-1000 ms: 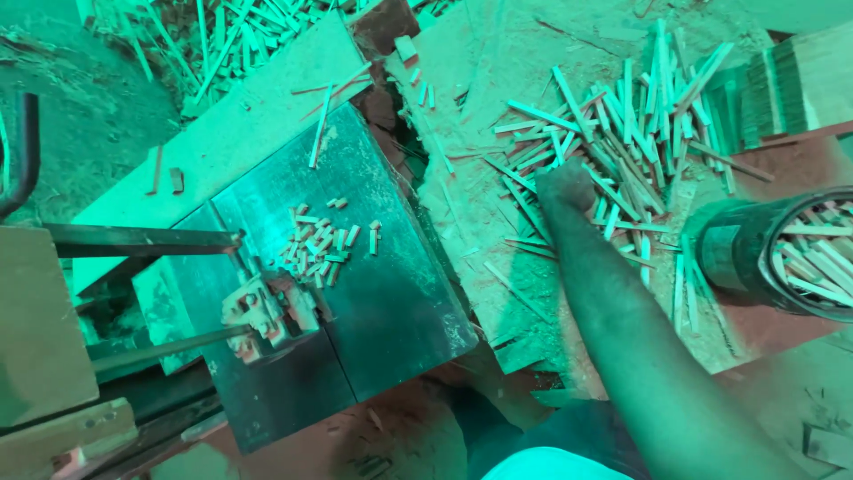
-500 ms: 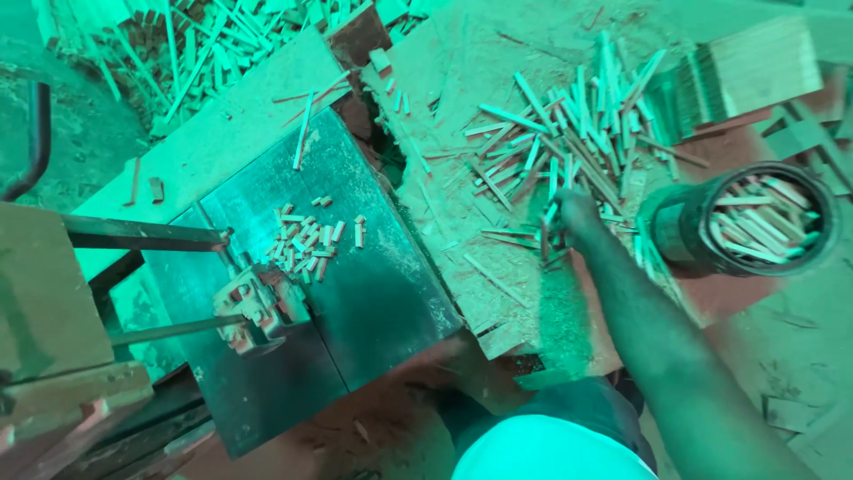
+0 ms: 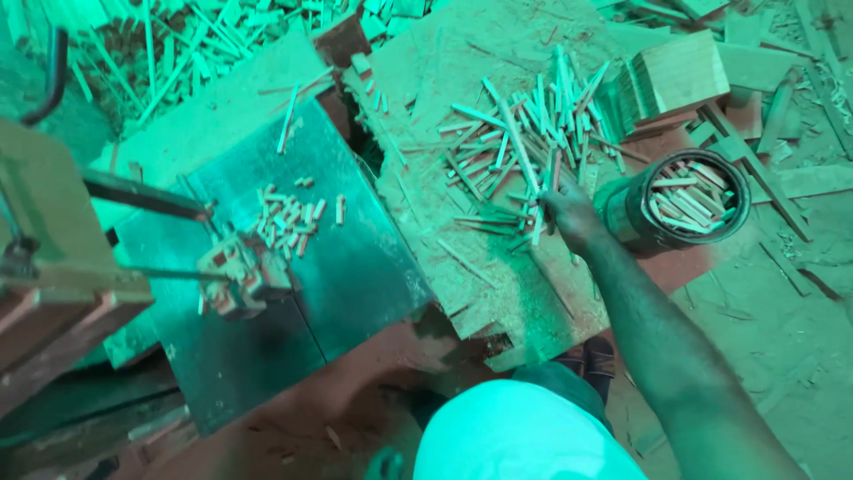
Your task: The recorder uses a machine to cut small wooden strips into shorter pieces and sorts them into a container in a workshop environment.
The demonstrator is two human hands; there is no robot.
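1. Right hand (image 3: 569, 213): I am seeing it reaching out over the wooden board (image 3: 462, 267), its fingers closing around a few thin wooden sticks (image 3: 538, 209) at the near edge of the heap.
2. Stick heap (image 3: 524, 133): it is lying spread across the far part of the board, just beyond the hand.
3. Round black container (image 3: 680, 209): it is standing just to the right of the hand, holding more sticks on end.
4. Stack of flat wooden pieces (image 3: 680, 76): it is sitting beyond the container.
5. Metal saw table (image 3: 293, 284): it is lying left of the board, bearing short cut offcuts (image 3: 289, 218).
6. Left hand: it is not showing anywhere in the head view.
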